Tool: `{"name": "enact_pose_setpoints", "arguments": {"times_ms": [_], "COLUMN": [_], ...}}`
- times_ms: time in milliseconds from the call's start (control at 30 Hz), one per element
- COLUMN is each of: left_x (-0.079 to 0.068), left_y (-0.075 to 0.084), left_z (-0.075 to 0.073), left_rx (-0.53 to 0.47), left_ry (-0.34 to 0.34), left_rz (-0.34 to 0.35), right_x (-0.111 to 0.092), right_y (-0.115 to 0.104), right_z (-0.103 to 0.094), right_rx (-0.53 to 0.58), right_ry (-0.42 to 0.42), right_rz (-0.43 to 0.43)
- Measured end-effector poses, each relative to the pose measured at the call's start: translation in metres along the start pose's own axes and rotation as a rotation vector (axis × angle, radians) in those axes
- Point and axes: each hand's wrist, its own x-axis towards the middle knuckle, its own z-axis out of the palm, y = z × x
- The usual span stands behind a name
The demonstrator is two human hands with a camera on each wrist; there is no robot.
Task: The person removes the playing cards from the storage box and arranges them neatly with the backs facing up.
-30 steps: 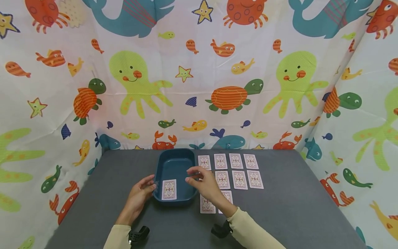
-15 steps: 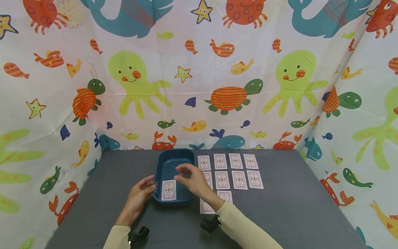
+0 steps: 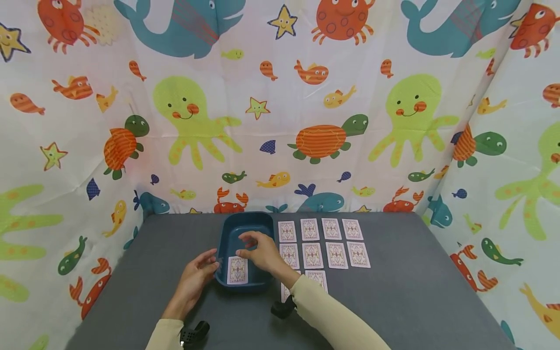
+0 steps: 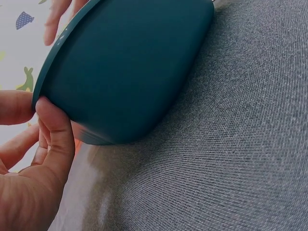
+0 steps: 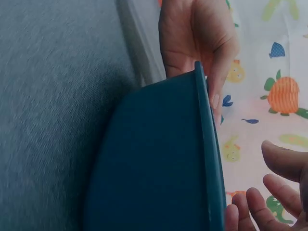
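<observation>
A dark blue tray [image 3: 221, 243] stands on the grey table, with one patterned playing card [image 3: 237, 270] lying face down in its near left corner. My left hand [image 3: 194, 279] grips the tray's left rim; in the left wrist view the thumb [image 4: 57, 122] presses the outside just under the lip. Over the tray's right half hovers my right hand [image 3: 261, 254], its fingers loosely bent and nothing visible between them. In the right wrist view its fingers [image 5: 284, 195] are spread apart beyond the tray's rim, holding nothing. Right of the tray lie face-down playing cards [image 3: 312, 255] in rows.
The nearest row has two cards, one [image 3: 286, 292] partly hidden by the right forearm. Grey tabletop [image 3: 402, 291] extends to the right of the cards. A curtain [image 3: 280, 184] printed with sea animals hangs behind and at both sides. Each wrist wears a black camera [image 3: 284, 307].
My right hand has moved left from the tray's right edge to above its middle, uncovering a card in the second row. My left hand stays on the rim.
</observation>
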Motion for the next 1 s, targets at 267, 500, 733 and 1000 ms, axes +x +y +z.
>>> {"name": "enact_pose_setpoints", "arguments": {"times_ms": [267,500,733,1000], "left_x": [-0.002,-0.002,-0.002,-0.002], "left_y": [-0.004,-0.004,-0.002,-0.001], "left_z": [0.001,0.001,0.001,0.001], "left_rx": [-0.002,0.006,-0.007,-0.007], "left_ry": [-0.004,0.008,0.004,-0.003], "left_rz": [0.003,0.014,0.01,0.018], "right_x": [0.006,0.012,0.016,0.02], "right_y": [0.008,0.012,0.018,0.022], "right_z": [0.009,0.015,0.023,0.028], "right_rx": [0.023,-0.075,-0.154,-0.197], "right_ry": [-0.047,-0.053,-0.068,-0.071], "right_rz": [0.064,0.122,0.118,0.138]}}
